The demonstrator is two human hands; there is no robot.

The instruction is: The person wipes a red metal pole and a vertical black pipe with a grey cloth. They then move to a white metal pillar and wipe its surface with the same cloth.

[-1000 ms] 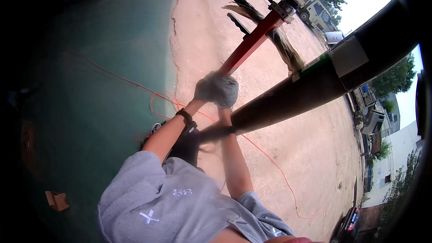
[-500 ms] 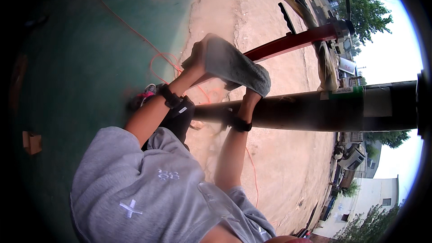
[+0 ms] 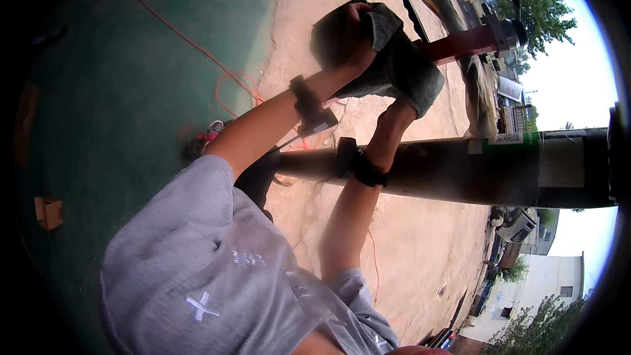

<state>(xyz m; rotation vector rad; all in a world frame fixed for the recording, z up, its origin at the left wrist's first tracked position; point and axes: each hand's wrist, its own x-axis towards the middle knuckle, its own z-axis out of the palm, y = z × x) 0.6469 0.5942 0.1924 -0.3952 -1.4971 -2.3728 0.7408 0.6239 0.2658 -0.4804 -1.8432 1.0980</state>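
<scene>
Person in a grey T-shirt (image 3: 190, 250), both forearms reaching forward and to the right. Left hand (image 3: 353, 33) bent at the near end of a red bar (image 3: 463, 45), mostly covered by dark grey fabric (image 3: 394, 69), a little bare skin showing. Right hand (image 3: 422, 85) just to the right and nearer, under the other end of the same fabric. Cannot tell whether fabric is cloth or gloves, nor whether the fingers of either hand are closed on the bar; they are covered and partly blurred. Bar runs from the fabric off to the right and far, ending in a metal collar (image 3: 507, 35); black lever (image 3: 413, 17) sticks out on its far side. Torn brownish strip (image 3: 478, 102) crosses by the bar and comes down to a thick dark pole (image 3: 453, 169), near a green-and-white label (image 3: 509, 146). Pole slants across on the near side of the bar, passing behind the right wrist. Black band on each wrist, left (image 3: 305, 95) and right (image 3: 369, 169). Underfoot, green floor (image 3: 125, 125) to the left, pale cracked ground (image 3: 420, 250) to the right; orange cord (image 3: 184, 36) loops at their border, close to a shoe (image 3: 215, 129). Small cardboard box (image 3: 48, 213) at far left. Right background: tree (image 3: 540, 20), white building (image 3: 549, 289).
</scene>
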